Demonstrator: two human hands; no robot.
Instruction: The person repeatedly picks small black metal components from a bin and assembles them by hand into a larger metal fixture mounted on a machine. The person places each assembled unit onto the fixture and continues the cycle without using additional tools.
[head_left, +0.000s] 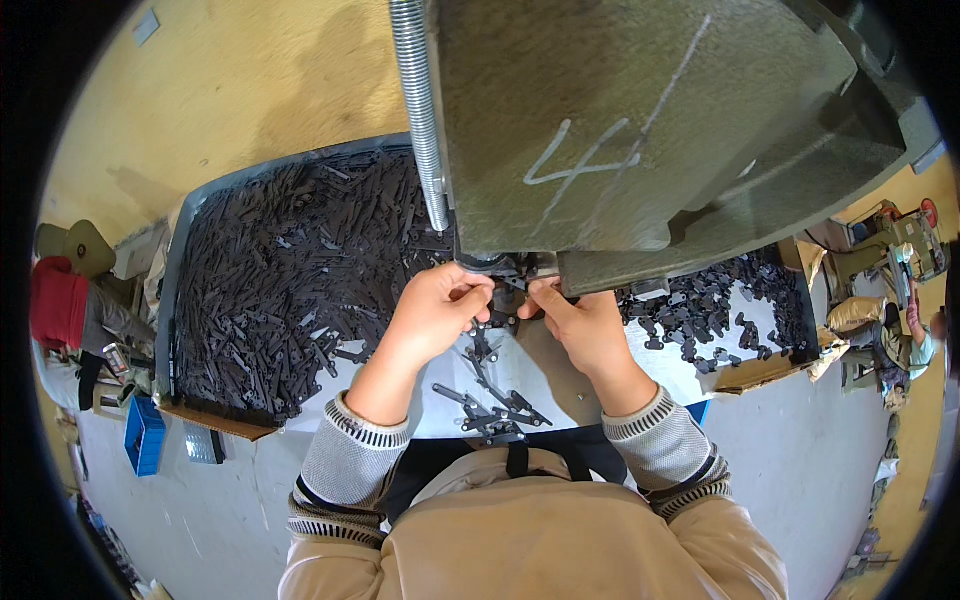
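Note:
Both hands work close together under the head of a large olive-green press (600, 150). My left hand (440, 308) is closed, its thumb and fingertips pinched at a dark part under the press; what sits between them is mostly hidden. From the other side, my right hand (582, 328) has its thumb and fingers pinched at the same place, on something too small and shaded to name. Below the hands, several joined black metal linkages (495, 410) lie in a loose heap on the pale work table (555, 385).
Left of the press, a big grey-rimmed tray (178, 290) holds a thick pile of long black strips (290, 270). To the right lie small black plates (700, 310) beside a cardboard edge (765, 372). A steel spring (418, 110) hangs at the press. A blue crate (145, 437) stands on the floor; people sit at both sides.

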